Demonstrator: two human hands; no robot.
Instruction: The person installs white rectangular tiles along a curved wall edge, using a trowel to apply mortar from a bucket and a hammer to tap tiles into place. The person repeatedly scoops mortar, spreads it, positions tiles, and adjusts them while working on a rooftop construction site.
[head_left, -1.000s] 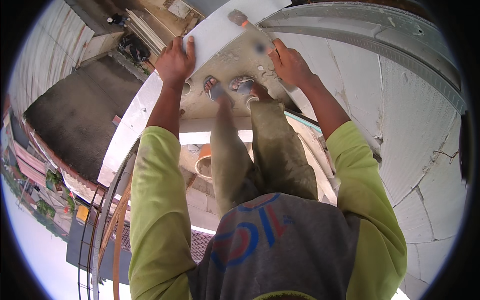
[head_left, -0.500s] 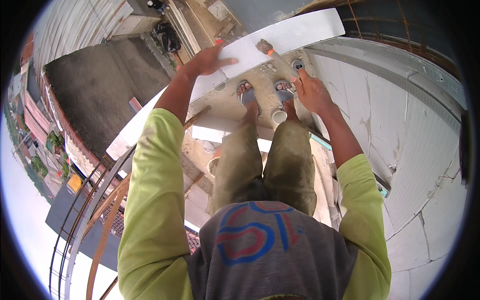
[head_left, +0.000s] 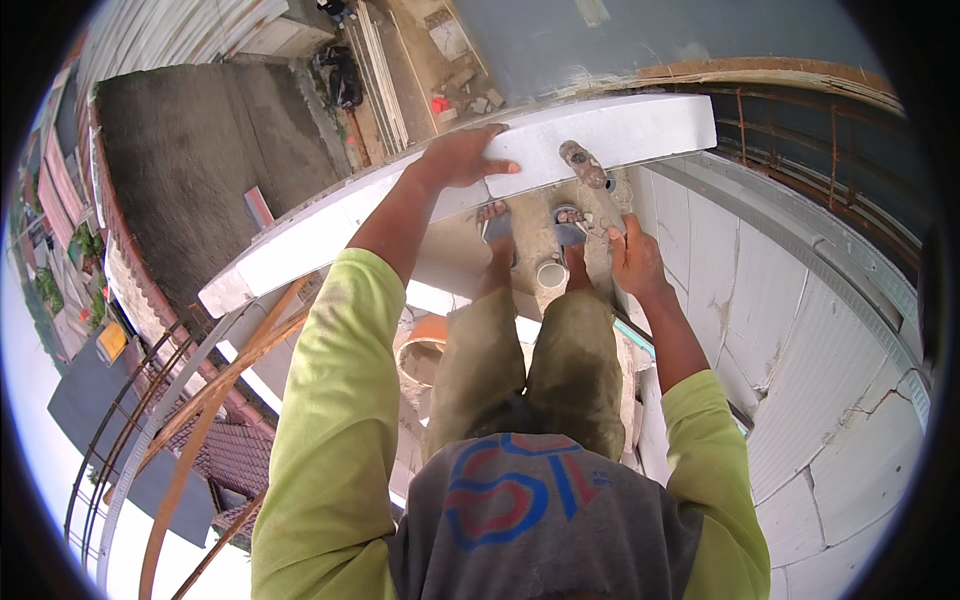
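Note:
A row of white lightweight blocks (head_left: 640,125) forms a low wall across the upper middle. My left hand (head_left: 463,158) lies on its top, thumb held apart from the fingers. In my right hand (head_left: 638,262) is the handle of a hammer (head_left: 583,165) with a dirty brown head. The hammer head is over the right part of the block row; whether it touches the block I cannot tell. My sandalled feet stand just on the near side of this row.
A white pipe end (head_left: 551,274) rises between my feet. To the right stands a pale block wall (head_left: 800,300) with a metal profile (head_left: 800,215). At left are wooden strips (head_left: 215,390) and rebar (head_left: 120,440). Beyond the blocks lie a grey slab (head_left: 210,160) and lower ground.
The view has shifted, so the block row sits lower in the picture. My right hand and the hammer appear lower too. My left hand stays on the blocks.

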